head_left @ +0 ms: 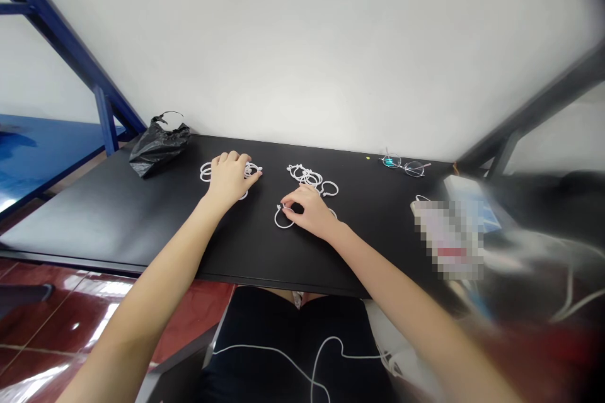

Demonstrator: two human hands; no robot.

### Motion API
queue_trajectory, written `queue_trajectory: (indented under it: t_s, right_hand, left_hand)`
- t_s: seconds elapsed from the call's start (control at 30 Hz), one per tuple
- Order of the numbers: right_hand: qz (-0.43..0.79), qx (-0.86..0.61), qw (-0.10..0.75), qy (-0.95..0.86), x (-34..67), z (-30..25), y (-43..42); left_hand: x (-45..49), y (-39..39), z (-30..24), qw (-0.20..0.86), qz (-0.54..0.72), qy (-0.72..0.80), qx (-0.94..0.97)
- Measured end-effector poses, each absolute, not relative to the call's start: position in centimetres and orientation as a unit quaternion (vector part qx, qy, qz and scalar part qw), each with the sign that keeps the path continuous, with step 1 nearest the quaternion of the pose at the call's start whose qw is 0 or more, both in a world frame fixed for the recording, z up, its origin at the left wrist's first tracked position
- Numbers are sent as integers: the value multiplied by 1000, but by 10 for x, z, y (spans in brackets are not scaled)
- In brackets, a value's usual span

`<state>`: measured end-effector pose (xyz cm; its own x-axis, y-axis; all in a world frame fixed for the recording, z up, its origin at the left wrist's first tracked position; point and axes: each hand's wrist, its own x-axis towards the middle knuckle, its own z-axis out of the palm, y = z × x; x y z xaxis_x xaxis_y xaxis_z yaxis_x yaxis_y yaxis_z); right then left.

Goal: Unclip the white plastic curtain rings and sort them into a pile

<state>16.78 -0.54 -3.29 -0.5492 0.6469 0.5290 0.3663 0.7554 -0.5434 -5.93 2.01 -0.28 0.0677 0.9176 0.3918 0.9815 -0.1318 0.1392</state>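
My left hand [229, 179] lies palm down over a group of white curtain rings [205, 171] on the table, fingers spread. Parts of these rings show on both sides of it; the rest are hidden under the palm. My right hand [311, 210] pinches a white curtain ring [276, 221] between thumb and fingertips, near the ring's knobbed joint. This ring is low over the tabletop; whether it touches cannot be told. Part of another ring shows behind the right wrist. Just beyond the right hand is a loose pile of white rings [308, 175].
The black table [265, 249] meets a pale wall. A crumpled black plastic bag [159, 143] lies at the back left, eyeglasses [403, 165] at the back right. A blurred-out object [447, 239] and a white-and-blue box [472, 198] are at right. A white cable [265, 347] crosses my lap.
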Motion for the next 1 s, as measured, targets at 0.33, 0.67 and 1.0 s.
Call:
queue_trajectory:
  t_s: [0.33, 0.67, 1.0]
  right_hand:
    - [192, -395, 510, -740, 170, -29, -5]
    - [251, -410, 498, -722, 170, -24, -7]
    - [296, -361, 503, -727, 171, -25, -6]
  left_hand:
    - [-19, 5, -3, -319, -300, -410, -800]
    - [-22, 15, -12, -405, -360, -386, -747]
    - [-25, 17, -8, -427, -375, -392, -724]
